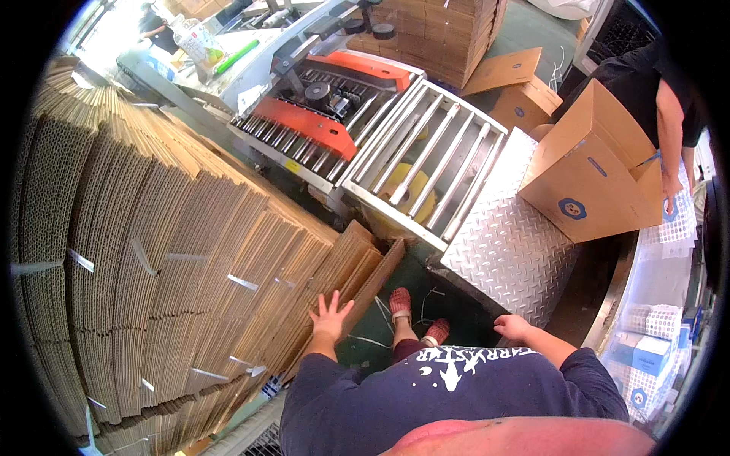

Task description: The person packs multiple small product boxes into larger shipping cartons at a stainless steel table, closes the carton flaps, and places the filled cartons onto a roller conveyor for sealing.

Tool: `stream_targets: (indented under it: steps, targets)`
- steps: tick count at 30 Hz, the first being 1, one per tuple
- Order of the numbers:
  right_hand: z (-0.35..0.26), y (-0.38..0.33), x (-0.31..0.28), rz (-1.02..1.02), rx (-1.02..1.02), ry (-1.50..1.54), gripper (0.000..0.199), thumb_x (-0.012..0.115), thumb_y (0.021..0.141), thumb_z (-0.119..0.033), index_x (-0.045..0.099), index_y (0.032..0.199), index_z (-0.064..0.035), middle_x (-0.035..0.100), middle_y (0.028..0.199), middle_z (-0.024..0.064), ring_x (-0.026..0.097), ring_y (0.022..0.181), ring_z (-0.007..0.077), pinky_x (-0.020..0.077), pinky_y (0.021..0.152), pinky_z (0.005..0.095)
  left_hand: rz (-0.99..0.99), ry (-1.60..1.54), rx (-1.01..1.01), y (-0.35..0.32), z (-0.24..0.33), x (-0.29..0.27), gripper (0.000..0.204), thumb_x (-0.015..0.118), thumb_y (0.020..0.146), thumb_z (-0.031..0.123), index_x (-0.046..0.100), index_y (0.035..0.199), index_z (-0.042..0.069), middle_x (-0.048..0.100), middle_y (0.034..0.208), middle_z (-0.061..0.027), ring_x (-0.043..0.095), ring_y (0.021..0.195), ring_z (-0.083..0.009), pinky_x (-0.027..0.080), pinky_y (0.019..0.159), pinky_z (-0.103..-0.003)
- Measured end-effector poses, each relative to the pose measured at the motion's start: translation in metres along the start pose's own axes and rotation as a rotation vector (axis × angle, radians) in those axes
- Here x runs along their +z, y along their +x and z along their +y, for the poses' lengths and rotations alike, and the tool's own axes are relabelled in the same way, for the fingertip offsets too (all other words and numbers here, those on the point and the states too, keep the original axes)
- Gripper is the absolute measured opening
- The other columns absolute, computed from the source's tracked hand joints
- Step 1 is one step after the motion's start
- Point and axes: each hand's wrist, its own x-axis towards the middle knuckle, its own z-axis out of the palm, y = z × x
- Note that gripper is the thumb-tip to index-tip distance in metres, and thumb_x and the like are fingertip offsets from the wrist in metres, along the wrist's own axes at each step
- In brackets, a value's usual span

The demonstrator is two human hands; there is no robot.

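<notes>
My left hand (331,319) is open, its fingers spread just in front of the near end of a long stack of flattened cardboard boxes (175,228). At that end a few loose flattened boxes (350,262) lean outward, close to my fingertips. My right hand (512,327) is curled closed beside the near edge of a diamond-tread metal plate (509,228); no object shows in it. An open cardboard box (593,178) stands tilted on the plate's far right side, its flaps up.
A roller conveyor (426,163) with an orange-sided sealing machine (327,99) adjoins the plate. At right, a co-worker's arm (669,129) reaches beside the open box, above blue-and-white packages (646,353). More flattened boxes (441,38) are stacked behind. Loose white straps (372,340) lie on the floor.
</notes>
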Motion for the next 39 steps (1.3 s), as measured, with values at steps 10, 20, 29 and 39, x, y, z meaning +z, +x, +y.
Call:
stream_targets:
  steps: [10,20,29,39]
  targets:
    - [0.005,-0.007,-0.001,0.051,-0.006,0.048,0.034,0.059,0.081,-0.029,0.064,0.107,-0.0081,0.066,0.101,0.0134,0.062,0.095,0.0273,0.0479,0.084,0.0361,0.199,-0.291,-0.371,0.035,0.067,0.025,0.032,0.043,0.089,0.015,0.044,0.119,0.006,0.058,0.112,-0.0169,0.055,0.107,-0.0319,0.047,0.086,-0.042]
    - [-0.008,-0.055,-0.027,0.211,-0.267,0.089,0.036,0.062,0.080,-0.029,0.062,0.111,-0.0097,0.064,0.104,0.0132,0.061,0.098,0.0289,0.0475,0.086,0.0374,-0.127,0.165,0.095,-0.059,0.051,-0.121,0.023,0.060,0.075,0.019,0.069,0.092,0.006,0.065,0.097,-0.0180,0.062,0.093,-0.0335,0.050,0.078,-0.040]
    - [-0.152,-0.290,-0.182,1.138,-0.803,-0.623,0.066,0.073,0.068,-0.031,0.047,0.124,-0.0078,0.054,0.115,0.0185,0.050,0.112,0.0342,0.0422,0.092,0.0463,0.552,0.385,0.900,-0.271,0.211,-0.378,0.020,0.064,0.072,0.021,0.060,0.078,0.003,0.061,0.068,-0.0159,0.061,0.069,-0.0351,0.049,0.063,-0.044]
    - [-0.113,-0.418,-0.200,0.554,-0.389,-0.293,0.046,0.058,0.076,-0.017,0.046,0.118,0.0008,0.060,0.070,0.0184,0.060,0.067,0.0377,0.0482,0.061,0.0447,1.092,0.098,1.280,-0.206,0.297,-0.463,0.028,0.060,0.081,0.034,0.061,0.096,0.010,0.062,0.097,-0.0100,0.057,0.099,-0.0262,0.036,0.097,-0.048]
